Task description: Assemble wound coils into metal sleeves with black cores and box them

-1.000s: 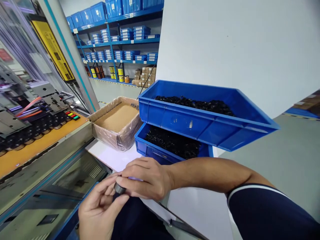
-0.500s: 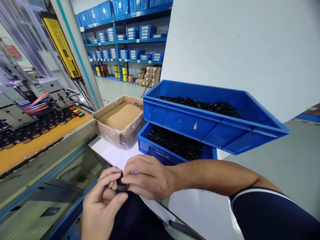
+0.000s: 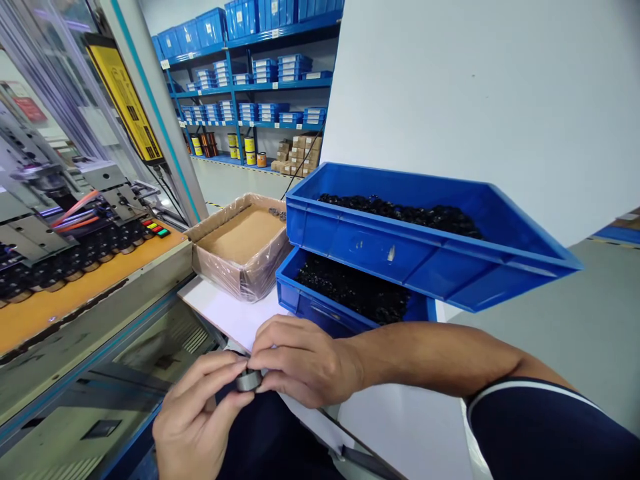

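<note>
A small round part (image 3: 249,381) with a grey metallic side and a dark top is pinched between my two hands, above my lap. My left hand (image 3: 196,407) grips its left side between thumb and fingers. From the right, the fingertips and thumb of my right hand (image 3: 303,360) close on the same part. Fingers hide much of its top. Just beyond my hands is the edge of a white tabletop (image 3: 220,301).
Two blue bins, the upper (image 3: 430,257) overlapping the lower (image 3: 320,313), hold many black parts. Left of them sits a plastic-lined cardboard box (image 3: 240,277) with a few small parts in its far corner. A machine with an orange bed (image 3: 115,273) stands at left; shelving (image 3: 250,87) is behind.
The round part has tilted or turned, so its grey side now faces me instead of its dark inside. My left hand has shifted slightly left; both hands still grip the part.
</note>
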`<state>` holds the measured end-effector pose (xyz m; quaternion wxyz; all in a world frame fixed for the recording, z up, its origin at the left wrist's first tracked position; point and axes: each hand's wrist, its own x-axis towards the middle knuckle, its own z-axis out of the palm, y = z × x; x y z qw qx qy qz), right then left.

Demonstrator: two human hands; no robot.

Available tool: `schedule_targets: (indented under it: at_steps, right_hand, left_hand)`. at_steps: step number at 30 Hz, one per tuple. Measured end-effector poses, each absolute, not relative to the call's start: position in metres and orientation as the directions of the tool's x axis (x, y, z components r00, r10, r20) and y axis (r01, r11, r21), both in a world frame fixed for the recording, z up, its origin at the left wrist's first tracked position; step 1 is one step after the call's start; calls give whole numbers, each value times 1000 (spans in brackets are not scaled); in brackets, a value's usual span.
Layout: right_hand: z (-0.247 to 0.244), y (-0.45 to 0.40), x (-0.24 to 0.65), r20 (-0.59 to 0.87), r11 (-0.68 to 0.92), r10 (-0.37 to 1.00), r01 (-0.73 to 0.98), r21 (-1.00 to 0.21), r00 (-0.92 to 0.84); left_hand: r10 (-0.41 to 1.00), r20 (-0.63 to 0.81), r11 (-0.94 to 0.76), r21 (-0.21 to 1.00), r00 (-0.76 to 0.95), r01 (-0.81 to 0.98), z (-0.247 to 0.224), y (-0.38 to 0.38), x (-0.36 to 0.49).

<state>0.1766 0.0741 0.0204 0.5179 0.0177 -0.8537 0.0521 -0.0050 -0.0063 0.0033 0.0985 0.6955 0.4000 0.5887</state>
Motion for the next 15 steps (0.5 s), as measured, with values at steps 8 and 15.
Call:
schedule_targets:
  at_steps: [8,15]
  right_hand:
    - [21,100,197,690,967,249,216,-136,-680]
    - [13,158,246,290,756,653,582,-299,-699]
  left_hand:
    - [722,681,-263,438,-126,860,10,14,-61]
    - [738,513,312,317,-439,896,61,51,-215]
